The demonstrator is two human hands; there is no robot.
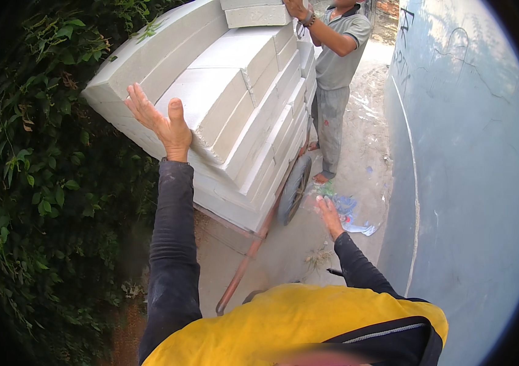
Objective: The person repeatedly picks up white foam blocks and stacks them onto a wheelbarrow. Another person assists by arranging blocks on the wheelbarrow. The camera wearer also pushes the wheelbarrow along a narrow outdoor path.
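Note:
Large pale grey concrete blocks (219, 91) are stacked in several layers on a cart with a rusty red metal frame (242, 263). My left hand (166, 127) is raised at the near end of the stack, fingers stretched and thumb apart. It holds nothing; whether the palm touches the block there I cannot tell. To the right of the cart, my right hand (331, 218) hangs over the ground with its fingers extended and nothing in them. A co-worker's hand (296, 8) is at a block (258, 15) on top of the stack.
The co-worker (334, 79) stands barefoot on the cart's right side, beyond its black wheel (295, 189). Dense green leaves (46, 177) crowd the left side. A pale blue wall (467, 171) runs along the right. Blue and green plastic litter (346, 207) lies on the dusty ground.

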